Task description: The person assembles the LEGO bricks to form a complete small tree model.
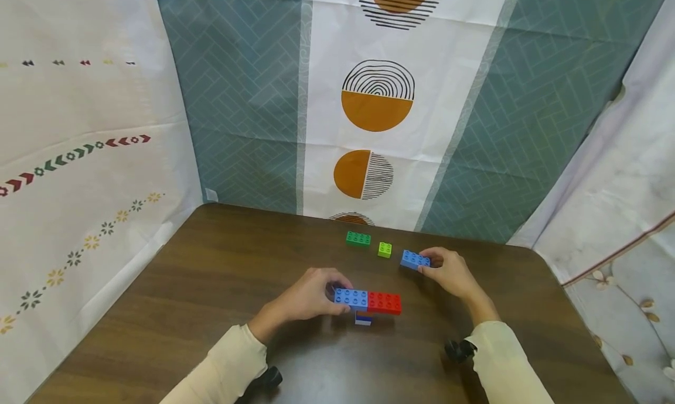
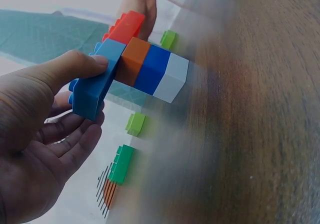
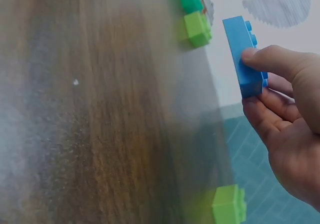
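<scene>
A toy-brick assembly is upright over the middle of the brown wooden table: a blue eight-stud brick and a red eight-stud brick sit end to end on top, with an orange brick, a dark blue brick and a white brick stacked beneath their join. The left hand grips the blue end between thumb and fingers. The right hand pinches a separate blue brick, farther back and to the right. Just left of that brick is a lime four-stud brick, then a dark green eight-stud brick; a second lime brick shows in the right wrist view. Behind the table hangs a teal and white cloth with orange circles.
</scene>
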The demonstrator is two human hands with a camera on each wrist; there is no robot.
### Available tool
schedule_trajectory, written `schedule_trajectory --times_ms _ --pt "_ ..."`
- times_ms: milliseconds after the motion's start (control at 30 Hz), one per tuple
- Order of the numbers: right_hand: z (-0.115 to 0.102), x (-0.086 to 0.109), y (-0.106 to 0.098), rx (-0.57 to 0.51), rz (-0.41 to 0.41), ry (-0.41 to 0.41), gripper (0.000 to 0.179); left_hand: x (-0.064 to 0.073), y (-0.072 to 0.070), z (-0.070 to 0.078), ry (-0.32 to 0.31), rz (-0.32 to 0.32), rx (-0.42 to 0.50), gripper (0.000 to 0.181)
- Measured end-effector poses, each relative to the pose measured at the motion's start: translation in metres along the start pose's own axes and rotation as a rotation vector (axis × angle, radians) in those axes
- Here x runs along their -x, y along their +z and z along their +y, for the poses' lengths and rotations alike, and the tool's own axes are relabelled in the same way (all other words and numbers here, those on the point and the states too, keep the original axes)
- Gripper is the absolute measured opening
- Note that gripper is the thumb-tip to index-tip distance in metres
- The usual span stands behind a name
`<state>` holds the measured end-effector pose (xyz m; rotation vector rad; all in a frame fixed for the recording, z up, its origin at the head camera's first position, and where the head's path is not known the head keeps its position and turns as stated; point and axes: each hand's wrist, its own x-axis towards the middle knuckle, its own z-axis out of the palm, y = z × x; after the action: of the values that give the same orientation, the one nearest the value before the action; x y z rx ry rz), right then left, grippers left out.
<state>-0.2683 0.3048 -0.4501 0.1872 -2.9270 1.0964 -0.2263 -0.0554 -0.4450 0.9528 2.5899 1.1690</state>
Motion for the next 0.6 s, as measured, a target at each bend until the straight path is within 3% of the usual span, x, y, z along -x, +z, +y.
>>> schedule_trajectory --times_ms 600 --pt "-0.063 0.046 0.01 -0.077 0.008 -0.2 0.031 0.0 0.001 0.0 0.009 0.006 -0.009 0.032"
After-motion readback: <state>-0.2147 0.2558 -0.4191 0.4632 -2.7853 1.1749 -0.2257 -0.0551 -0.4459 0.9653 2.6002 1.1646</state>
